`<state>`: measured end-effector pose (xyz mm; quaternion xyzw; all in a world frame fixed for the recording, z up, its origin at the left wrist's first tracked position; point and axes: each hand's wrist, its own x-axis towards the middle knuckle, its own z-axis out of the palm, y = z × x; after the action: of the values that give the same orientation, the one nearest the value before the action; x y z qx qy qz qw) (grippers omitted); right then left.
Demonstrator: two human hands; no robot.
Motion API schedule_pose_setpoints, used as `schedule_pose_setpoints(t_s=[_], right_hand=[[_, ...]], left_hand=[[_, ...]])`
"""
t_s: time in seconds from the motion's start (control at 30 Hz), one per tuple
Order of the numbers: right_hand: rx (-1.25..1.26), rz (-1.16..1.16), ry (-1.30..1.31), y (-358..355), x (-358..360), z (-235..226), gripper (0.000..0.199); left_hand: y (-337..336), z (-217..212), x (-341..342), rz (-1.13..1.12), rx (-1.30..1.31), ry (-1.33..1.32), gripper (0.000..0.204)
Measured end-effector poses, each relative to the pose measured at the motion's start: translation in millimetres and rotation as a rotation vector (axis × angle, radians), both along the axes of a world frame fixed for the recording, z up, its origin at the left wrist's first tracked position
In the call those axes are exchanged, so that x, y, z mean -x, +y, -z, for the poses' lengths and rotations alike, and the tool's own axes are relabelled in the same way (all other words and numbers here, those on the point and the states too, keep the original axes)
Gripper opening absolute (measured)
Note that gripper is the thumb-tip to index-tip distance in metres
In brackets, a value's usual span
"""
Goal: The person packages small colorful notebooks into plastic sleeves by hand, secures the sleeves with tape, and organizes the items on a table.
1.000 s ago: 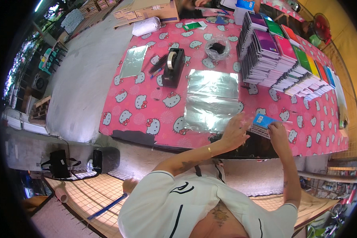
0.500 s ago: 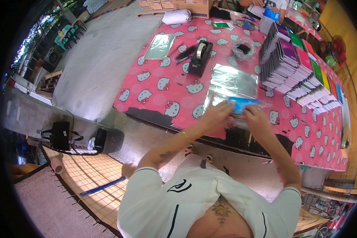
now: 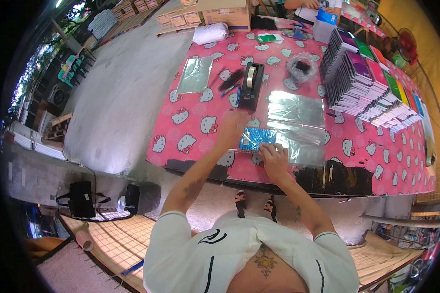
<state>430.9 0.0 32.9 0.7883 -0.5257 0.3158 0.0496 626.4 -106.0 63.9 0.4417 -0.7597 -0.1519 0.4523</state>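
Right grip [image 3: 275, 155] holding blue notebook [image 3: 257, 138] | left grip [image 3: 234, 125] blurred, can't tell | table edge [image 3: 259, 182] near

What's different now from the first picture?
The blue notebook moved left, from right of the bigger clear plastic sheets to their left edge. The blurred left hand moved left too, near the tape dispenser; the right hand still holds the notebook. The dispenser and notebook stacks stayed put.

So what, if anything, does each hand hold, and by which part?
The right hand holds the blue spiral notebook at its lower right corner; the left hand is too blurred to tell.
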Motion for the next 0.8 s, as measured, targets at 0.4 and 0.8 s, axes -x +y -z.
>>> schedule_pose_setpoints(t_s=[0.4,0.8], right_hand=[[-0.002,-0.019,0.069,-5,3,-4,0.022],[-0.014,-0.114,0.018,-7,7,-3,0.021]], left_hand=[[-92,43,31,-0.061,-0.467,0.861,0.014],[4,-12,28,-0.063,-0.713,0.121,0.029]])
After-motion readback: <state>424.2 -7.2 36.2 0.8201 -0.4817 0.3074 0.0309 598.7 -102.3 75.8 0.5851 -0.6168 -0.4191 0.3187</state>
